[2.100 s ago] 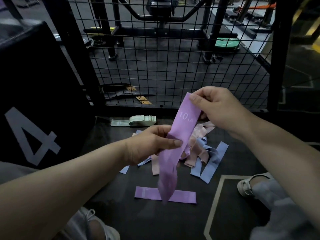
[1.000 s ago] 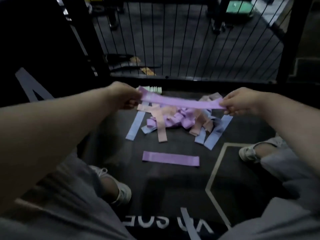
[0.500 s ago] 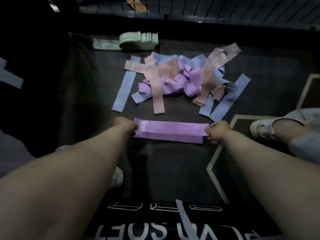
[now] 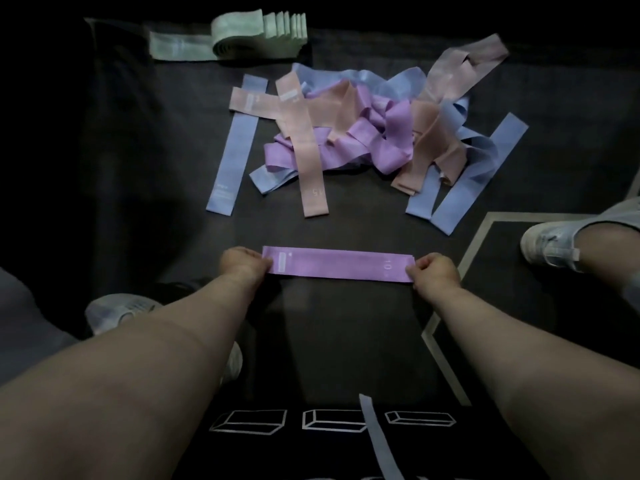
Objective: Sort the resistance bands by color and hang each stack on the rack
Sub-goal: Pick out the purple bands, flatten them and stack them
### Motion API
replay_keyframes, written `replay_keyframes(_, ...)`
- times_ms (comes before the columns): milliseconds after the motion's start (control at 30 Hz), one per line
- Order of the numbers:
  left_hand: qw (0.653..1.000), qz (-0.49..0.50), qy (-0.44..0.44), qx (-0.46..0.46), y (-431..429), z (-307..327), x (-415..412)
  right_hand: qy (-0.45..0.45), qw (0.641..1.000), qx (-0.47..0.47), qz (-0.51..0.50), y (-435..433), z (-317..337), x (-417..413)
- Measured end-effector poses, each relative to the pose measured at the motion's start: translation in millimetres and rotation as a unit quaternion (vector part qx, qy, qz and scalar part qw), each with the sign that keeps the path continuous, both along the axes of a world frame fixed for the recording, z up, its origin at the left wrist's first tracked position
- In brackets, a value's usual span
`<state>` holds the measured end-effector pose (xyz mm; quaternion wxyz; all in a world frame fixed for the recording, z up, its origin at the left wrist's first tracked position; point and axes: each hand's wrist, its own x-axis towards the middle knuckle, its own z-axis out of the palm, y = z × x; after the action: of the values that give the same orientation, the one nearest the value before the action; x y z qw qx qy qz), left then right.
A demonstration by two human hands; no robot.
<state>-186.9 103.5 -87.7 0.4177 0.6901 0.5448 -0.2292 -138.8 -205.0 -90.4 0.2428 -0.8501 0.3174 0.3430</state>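
Head cam: left hand point(image 4: 242, 266) & right hand point(image 4: 434, 273) each pinch an end of purple band point(image 4: 337, 264) flat on floor mat point(image 4: 138, 168), near mixed pile point(image 4: 346, 133); uneven release could skew the stack

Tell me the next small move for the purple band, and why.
Probably let go: the purple band lies flat on the floor, its ends pinched by the left hand and right hand. More purple ones wait in the pile.
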Motion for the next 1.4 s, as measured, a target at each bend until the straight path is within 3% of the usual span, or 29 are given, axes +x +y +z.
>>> replay_keyframes(233,0.996,-0.073,0.011,0.04,-1.5,-5.9,3.2,-0.011,0.996,-0.062,0.06,1.2,-1.2,-2.7)
replay_keyframes(333,0.987,-0.132,0.029,0.084,-4.0,-5.6,0.6,-0.059,0.966,-0.122,0.22,1.7,7.6,-7.5)
replay_keyframes(400,0.959,-0.229,0.05,0.158,-6.9,-3.3,-3.8,-0.089,0.901,-0.135,0.403,-0.7,10.8,-10.9)
replay_keyframes(467,0.908,-0.364,0.045,0.201,-8.1,-3.3,-7.5,-0.057,0.859,-0.11,0.497,-2.1,10.5,-11.2)
replay_keyframes(533,0.859,-0.471,0.026,0.198,-6.8,-6.5,-9.1,-0.025,0.857,-0.097,0.506,-2.0,8.6,-9.4)
replay_keyframes(600,0.838,-0.51,0.015,0.193,-5.6,-8.4,-8.5,-0.026,0.868,-0.082,0.488,-0.4,8.8,-8.8)
replay_keyframes(767,0.859,-0.482,-0.009,0.172,-5.7,-7.1,-5.9,-0.044,0.871,-0.059,0.485,0.4,17.5,-5.0)
replay_keyframes(900,0.911,-0.392,-0.013,0.124,-7.0,-5.4,-7.1,-0.054,0.893,-0.078,0.44,-2.3,21.2,-9.7)
replay_keyframes(1000,0.957,-0.271,-0.007,0.106,-10.5,-7.1,-6.9,-0.05,0.97,-0.07,0.226,1.9,18.5,-11.4)
replay_keyframes(1100,0.968,-0.224,-0.016,0.111,-11.0,-10.0,-4.5,-0.037,0.996,-0.045,0.06,6.3,9.2,-6.8)
replay_keyframes(1300,0.971,-0.218,-0.017,0.099,-11.9,-6.3,2.8,-0.034,0.994,-0.064,0.081,8.7,8.1,-1.6)
replay_keyframes(1400,0.974,-0.195,-0.009,0.114,-14.3,-4.3,4.5,-0.104,0.967,-0.117,0.2,15.4,11.0,12.9)
